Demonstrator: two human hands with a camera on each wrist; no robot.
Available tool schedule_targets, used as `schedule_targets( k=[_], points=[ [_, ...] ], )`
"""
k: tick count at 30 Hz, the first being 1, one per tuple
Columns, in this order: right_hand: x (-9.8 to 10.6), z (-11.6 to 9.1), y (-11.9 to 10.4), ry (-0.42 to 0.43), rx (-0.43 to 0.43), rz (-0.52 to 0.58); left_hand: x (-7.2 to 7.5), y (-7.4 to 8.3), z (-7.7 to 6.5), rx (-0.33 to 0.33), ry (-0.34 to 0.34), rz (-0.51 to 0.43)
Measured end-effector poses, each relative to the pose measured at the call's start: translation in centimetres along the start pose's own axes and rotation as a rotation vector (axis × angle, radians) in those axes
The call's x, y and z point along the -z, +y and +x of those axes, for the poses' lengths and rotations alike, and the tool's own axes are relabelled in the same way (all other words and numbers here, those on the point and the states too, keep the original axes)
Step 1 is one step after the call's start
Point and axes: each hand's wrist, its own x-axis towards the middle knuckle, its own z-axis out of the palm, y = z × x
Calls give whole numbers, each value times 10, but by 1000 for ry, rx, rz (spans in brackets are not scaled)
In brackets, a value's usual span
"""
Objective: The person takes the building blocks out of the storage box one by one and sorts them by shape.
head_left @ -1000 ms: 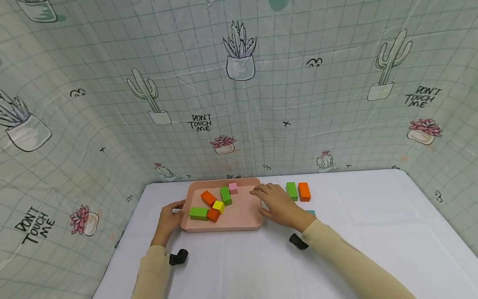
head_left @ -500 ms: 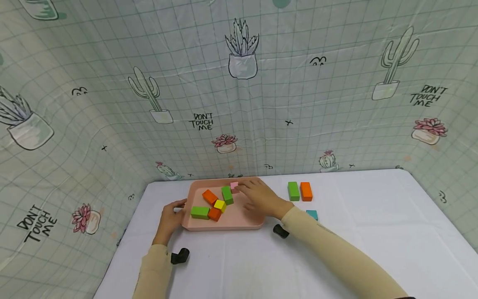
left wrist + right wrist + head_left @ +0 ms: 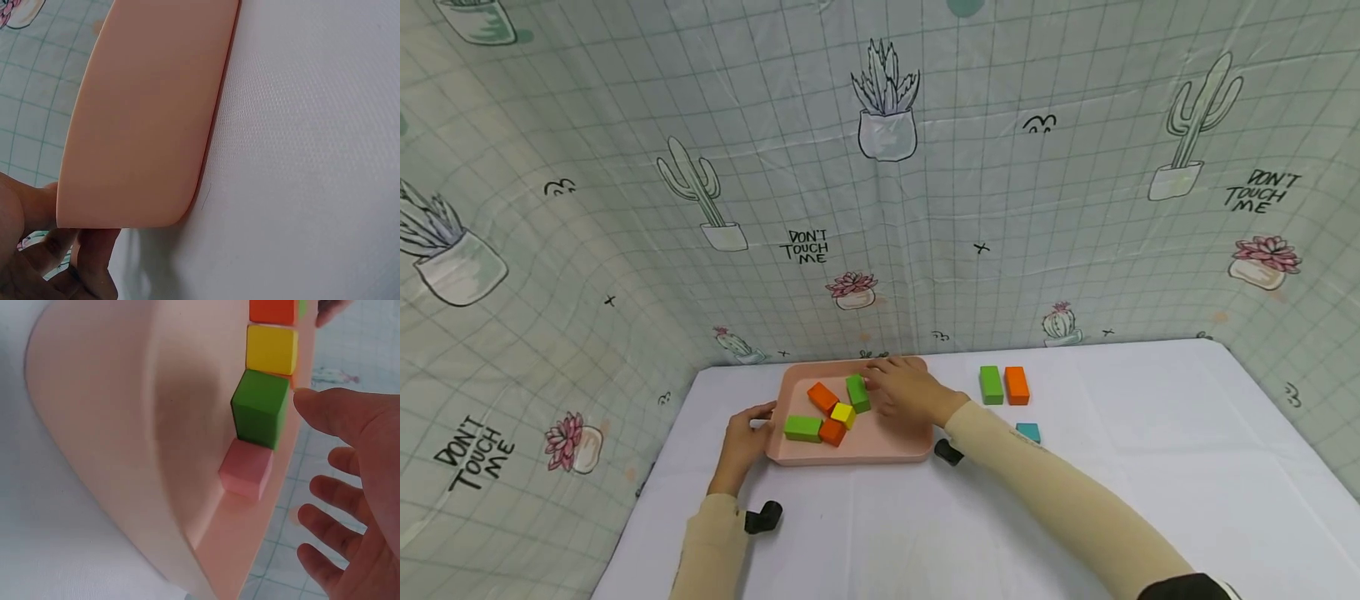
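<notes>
At the left end of the pink tray, my left hand holds the end wall, its fingers partly hidden behind the tray in the left wrist view. My right hand reaches over the tray's back right part with its fingers spread. In the right wrist view, the thumb tip lies close to an upright-looking green block, beside a pink cube. The hand covers that cube in the head view. Also in the tray are a yellow cube, an orange block, a red-orange cube and another green block.
On the white table right of the tray lie a green block and an orange block side by side. A teal block is nearer, beside the right sleeve. A cactus-print cloth rises behind the table.
My right hand has moved left from the tray's right rim to over the pink cube and green block. The left hand keeps its place at the tray's left end.
</notes>
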Motion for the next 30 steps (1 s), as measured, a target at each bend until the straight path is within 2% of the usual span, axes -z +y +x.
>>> schedule_targets(
  k=[14, 25, 30],
  points=[
    [-3, 20, -3, -67, 10, -65, 1, 2, -1, -14, 8, -15],
    [0, 26, -7, -141, -46, -85, 0, 2, -3, -25, 15, -18],
    [-3, 28, -8, -141, -23, -70, -2, -1, -3, -30, 19, -17]
  ],
)
